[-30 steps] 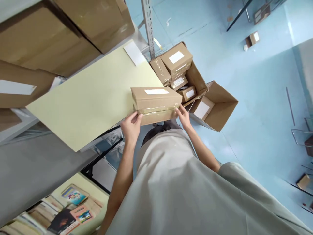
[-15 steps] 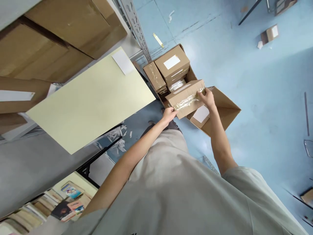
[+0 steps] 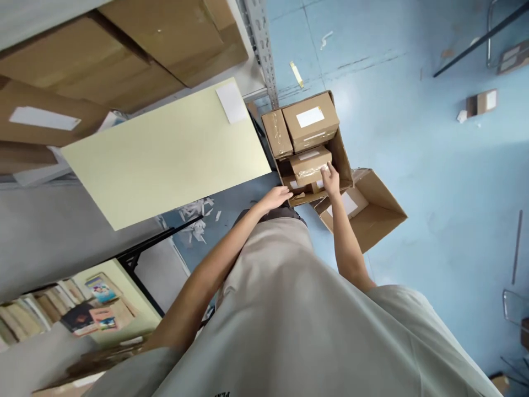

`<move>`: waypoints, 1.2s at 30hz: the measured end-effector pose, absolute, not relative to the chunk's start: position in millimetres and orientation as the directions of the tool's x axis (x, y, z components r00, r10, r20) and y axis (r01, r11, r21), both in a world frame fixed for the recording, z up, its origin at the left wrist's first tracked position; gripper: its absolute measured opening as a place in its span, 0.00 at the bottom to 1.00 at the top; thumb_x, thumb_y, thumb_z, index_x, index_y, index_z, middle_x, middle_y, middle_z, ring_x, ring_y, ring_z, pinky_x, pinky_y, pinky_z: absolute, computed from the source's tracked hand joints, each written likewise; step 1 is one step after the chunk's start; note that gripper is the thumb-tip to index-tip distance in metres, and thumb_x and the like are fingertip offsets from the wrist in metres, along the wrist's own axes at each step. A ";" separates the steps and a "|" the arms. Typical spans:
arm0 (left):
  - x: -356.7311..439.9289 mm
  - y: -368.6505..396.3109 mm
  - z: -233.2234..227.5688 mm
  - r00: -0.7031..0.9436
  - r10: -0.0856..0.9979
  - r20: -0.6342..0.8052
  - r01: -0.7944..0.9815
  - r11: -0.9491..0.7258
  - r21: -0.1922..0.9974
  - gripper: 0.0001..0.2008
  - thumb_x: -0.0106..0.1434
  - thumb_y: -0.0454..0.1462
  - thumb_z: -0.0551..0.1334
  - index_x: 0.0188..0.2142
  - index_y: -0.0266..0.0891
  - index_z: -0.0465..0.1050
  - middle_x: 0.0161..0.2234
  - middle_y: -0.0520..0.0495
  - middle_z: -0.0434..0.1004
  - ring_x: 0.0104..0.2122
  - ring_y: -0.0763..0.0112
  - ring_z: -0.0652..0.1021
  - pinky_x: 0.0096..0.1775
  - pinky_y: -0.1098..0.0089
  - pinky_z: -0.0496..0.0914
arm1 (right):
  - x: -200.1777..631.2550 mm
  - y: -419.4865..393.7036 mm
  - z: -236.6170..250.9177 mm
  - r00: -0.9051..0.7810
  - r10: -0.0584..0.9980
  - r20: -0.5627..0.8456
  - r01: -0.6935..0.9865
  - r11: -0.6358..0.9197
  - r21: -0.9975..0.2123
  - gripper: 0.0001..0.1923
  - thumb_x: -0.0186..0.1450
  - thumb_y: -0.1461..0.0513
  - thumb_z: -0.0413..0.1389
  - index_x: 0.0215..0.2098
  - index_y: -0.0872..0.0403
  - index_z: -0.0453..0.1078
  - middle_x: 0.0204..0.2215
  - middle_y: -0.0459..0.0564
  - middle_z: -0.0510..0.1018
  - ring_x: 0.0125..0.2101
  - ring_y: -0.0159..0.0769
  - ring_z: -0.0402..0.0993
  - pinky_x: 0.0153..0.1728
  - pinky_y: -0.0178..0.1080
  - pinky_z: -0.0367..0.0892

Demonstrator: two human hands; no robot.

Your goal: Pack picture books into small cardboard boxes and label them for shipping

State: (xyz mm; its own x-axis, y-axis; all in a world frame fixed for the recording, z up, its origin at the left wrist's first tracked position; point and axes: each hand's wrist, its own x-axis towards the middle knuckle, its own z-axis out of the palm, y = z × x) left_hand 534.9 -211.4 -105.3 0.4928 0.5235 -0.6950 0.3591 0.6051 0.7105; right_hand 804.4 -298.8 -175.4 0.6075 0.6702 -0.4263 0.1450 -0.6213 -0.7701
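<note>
A small brown cardboard box (image 3: 311, 172) with shiny clear tape along its side sits tilted inside a large open carton (image 3: 342, 158). My right hand (image 3: 331, 181) grips its right end, thumb and fingers at the taped edge. My left hand (image 3: 278, 197) is off the box, fingers stretched out by the carton's near left rim, with nothing in them. Within the carton, a larger box (image 3: 326, 118) with a white label and a narrow taped box (image 3: 276, 132) fill the far part. Lower boxes under the tilted one are partly hidden.
An open cardboard box (image 3: 382, 212) stands on the blue floor right of the carton. At left is a pale yellow tabletop (image 3: 165, 160) with a white paper (image 3: 230, 102). Behind it, large cartons (image 3: 165, 38) line a shelf. Books (image 3: 45, 309) lie at lower left; paper scraps (image 3: 196, 212) litter the floor.
The small taped box has gone down into the large carton, away from my body. My left hand has let go of it; my right hand still holds its end. The camera view has shifted.
</note>
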 end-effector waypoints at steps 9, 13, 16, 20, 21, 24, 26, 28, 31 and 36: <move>389.7 -231.5 -80.0 0.128 0.628 -0.768 0.124 0.758 0.641 0.30 0.56 0.58 0.85 0.48 0.42 0.89 0.64 0.29 0.89 0.68 0.37 0.86 0.74 0.35 0.76 | 735.0 -266.3 -132.7 0.408 0.845 -0.347 0.342 -0.493 -0.800 0.52 0.68 0.23 0.54 0.65 0.55 0.83 0.69 0.71 0.85 0.74 0.66 0.79 0.81 0.67 0.66; 356.8 -240.2 -57.4 0.065 0.731 -0.679 -0.046 0.682 0.730 0.31 0.57 0.61 0.84 0.50 0.44 0.91 0.66 0.32 0.89 0.67 0.39 0.87 0.72 0.40 0.80 | 692.5 -215.6 -98.2 0.282 0.921 -0.268 0.409 -0.368 -0.835 0.49 0.71 0.25 0.55 0.65 0.53 0.83 0.69 0.69 0.85 0.74 0.64 0.79 0.80 0.67 0.68; 322.4 -242.4 -38.2 -0.023 0.797 -0.603 -0.172 0.591 0.788 0.33 0.60 0.62 0.83 0.55 0.44 0.91 0.65 0.34 0.90 0.66 0.41 0.88 0.70 0.43 0.82 | 638.1 -184.7 -66.1 0.133 0.962 -0.237 0.410 -0.271 -0.871 0.46 0.73 0.27 0.58 0.68 0.52 0.83 0.71 0.68 0.84 0.73 0.63 0.80 0.78 0.68 0.71; 259.4 -251.1 -13.2 -0.174 0.830 -0.531 -0.317 0.463 0.828 0.32 0.60 0.62 0.82 0.52 0.44 0.91 0.64 0.34 0.90 0.66 0.40 0.88 0.70 0.42 0.81 | 541.2 -161.8 -26.2 -0.058 0.978 -0.199 0.392 -0.161 -0.906 0.46 0.73 0.27 0.59 0.68 0.50 0.83 0.71 0.67 0.84 0.72 0.63 0.81 0.75 0.68 0.77; 241.8 -255.0 -7.7 -0.211 0.827 -0.520 -0.352 0.432 0.830 0.30 0.59 0.62 0.83 0.51 0.44 0.91 0.65 0.34 0.90 0.66 0.39 0.88 0.70 0.41 0.81 | 515.1 -158.8 -18.0 -0.113 0.975 -0.190 0.392 -0.132 -0.910 0.44 0.73 0.27 0.60 0.68 0.49 0.83 0.70 0.66 0.85 0.72 0.62 0.82 0.74 0.68 0.78; 186.4 -270.3 6.3 -0.307 0.804 -0.509 -0.449 0.349 0.822 0.28 0.60 0.57 0.83 0.51 0.44 0.91 0.64 0.33 0.90 0.67 0.38 0.87 0.71 0.40 0.79 | 436.2 -153.5 1.5 -0.281 0.945 -0.169 0.381 -0.051 -0.923 0.38 0.74 0.31 0.60 0.67 0.46 0.83 0.68 0.64 0.86 0.69 0.62 0.84 0.72 0.69 0.80; 147.6 -283.9 13.8 -0.363 0.783 -0.505 -0.499 0.294 0.815 0.26 0.62 0.54 0.83 0.53 0.43 0.90 0.63 0.33 0.91 0.67 0.39 0.87 0.72 0.41 0.78 | 383.9 -152.8 10.0 -0.375 0.915 -0.150 0.371 -0.001 -0.929 0.35 0.75 0.34 0.61 0.66 0.46 0.84 0.68 0.63 0.87 0.68 0.61 0.85 0.72 0.68 0.80; 108.9 -301.2 19.8 -0.425 0.763 -0.488 -0.525 0.232 0.819 0.25 0.62 0.53 0.82 0.53 0.43 0.91 0.63 0.34 0.91 0.66 0.40 0.87 0.72 0.42 0.78 | 332.5 -154.7 15.0 -0.450 0.883 -0.134 0.364 0.044 -0.930 0.32 0.75 0.37 0.61 0.65 0.46 0.84 0.66 0.63 0.88 0.67 0.61 0.86 0.72 0.67 0.80; 56.6 -333.7 25.5 -0.527 0.720 -0.452 -0.539 0.129 0.833 0.25 0.62 0.52 0.82 0.53 0.43 0.92 0.65 0.36 0.90 0.67 0.41 0.87 0.72 0.44 0.77 | 259.5 -163.1 16.5 -0.557 0.822 -0.123 0.345 0.094 -0.934 0.29 0.74 0.39 0.62 0.63 0.45 0.85 0.64 0.61 0.89 0.65 0.60 0.88 0.70 0.66 0.81; -2.0 -389.6 21.4 -0.676 0.564 -0.474 -0.567 0.012 0.824 0.27 0.66 0.55 0.80 0.57 0.43 0.91 0.69 0.35 0.87 0.69 0.42 0.85 0.74 0.45 0.75 | 155.0 -182.8 10.3 -0.757 0.631 -0.169 0.329 0.144 -0.933 0.28 0.75 0.37 0.62 0.61 0.44 0.86 0.62 0.59 0.90 0.63 0.57 0.89 0.69 0.63 0.83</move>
State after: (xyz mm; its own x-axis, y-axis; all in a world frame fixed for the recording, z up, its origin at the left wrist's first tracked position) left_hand -2.0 -389.6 21.4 -0.6765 0.5637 -0.4739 -0.5670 0.0120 0.8236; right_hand 155.0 -182.8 10.3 -0.7568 0.6314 -0.1692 0.3289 0.1440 -0.9333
